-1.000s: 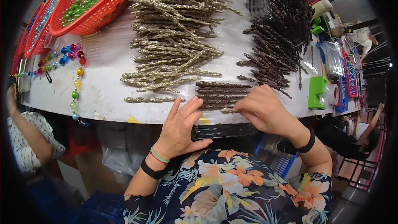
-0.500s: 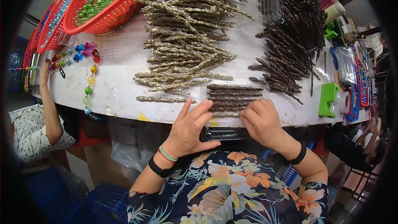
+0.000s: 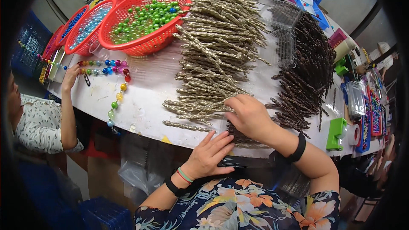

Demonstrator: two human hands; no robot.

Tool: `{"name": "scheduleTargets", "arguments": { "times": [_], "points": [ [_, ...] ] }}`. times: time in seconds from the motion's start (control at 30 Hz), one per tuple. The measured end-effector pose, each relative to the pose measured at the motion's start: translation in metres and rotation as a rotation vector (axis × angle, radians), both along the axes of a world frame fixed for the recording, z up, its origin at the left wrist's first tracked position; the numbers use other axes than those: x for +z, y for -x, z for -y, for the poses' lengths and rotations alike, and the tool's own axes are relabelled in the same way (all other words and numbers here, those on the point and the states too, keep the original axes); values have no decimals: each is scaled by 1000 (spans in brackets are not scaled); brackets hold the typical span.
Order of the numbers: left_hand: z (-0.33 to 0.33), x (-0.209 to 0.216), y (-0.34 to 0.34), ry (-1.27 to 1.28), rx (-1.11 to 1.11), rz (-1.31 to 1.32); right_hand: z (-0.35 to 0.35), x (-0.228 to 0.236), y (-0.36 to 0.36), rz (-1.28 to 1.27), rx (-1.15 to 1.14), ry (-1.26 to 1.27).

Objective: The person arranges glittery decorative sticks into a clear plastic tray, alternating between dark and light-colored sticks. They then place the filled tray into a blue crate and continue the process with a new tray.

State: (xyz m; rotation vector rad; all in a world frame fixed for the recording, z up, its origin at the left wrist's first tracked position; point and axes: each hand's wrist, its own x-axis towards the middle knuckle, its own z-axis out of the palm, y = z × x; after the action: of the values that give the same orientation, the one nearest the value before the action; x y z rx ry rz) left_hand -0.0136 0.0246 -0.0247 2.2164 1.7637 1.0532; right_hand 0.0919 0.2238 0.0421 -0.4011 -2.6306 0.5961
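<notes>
My right hand [image 3: 249, 117] is at the near end of a large pile of gold glittery twisted sticks [image 3: 217, 55]. Its fingers are bent, with the thumb apart from the forefinger over the stick ends. Under that hand and wrist lies a clear plastic tray holding a row of dark brown glittery sticks [image 3: 240, 135], partly hidden. My left hand [image 3: 208, 154] rests at the tray's left end, fingers stretched out and holding nothing. One loose gold stick [image 3: 186, 126] lies just beyond its fingertips. A black, shiny edge [image 3: 243, 162] shows below the tray at the table's front.
Dark brown sticks [image 3: 298, 98] are heaped on the right, with clear plastic boxes [image 3: 285, 42] on them. Red baskets [image 3: 140, 49] of beads stand at the far left. Nearby, a co-worker's hand [image 3: 71, 74] touches a bead string [image 3: 123, 87]. A green tape dispenser [image 3: 336, 134] stands right.
My right hand has left the tray's near row and moved up to the gold pile. My left hand stays by the tray. The whole view has shifted, showing more of the far table.
</notes>
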Motion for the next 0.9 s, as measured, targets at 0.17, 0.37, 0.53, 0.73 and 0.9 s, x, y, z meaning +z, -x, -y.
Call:
{"name": "scheduleTargets", "arguments": {
  "times": [0.17, 0.37, 0.53, 0.73, 0.9],
  "points": [
    [-1, 0, 1, -2, -6, 17, -6, -16, 13, -52, 35, 34],
    [3, -3, -3, -10, 34, -10, -8, 49, -65, -14, -198, 148],
    [1, -12, -2, -49, 35, 123, -5, 50, -148, 126, -336, 327],
    [-1, -10, -3, -49, 27, 183, 20, 32, -180, 174, -386, 358],
    [-1, -9, -3, -27, 32, 163, 33, 6, -166, 132, -279, 190]
  ]
}}
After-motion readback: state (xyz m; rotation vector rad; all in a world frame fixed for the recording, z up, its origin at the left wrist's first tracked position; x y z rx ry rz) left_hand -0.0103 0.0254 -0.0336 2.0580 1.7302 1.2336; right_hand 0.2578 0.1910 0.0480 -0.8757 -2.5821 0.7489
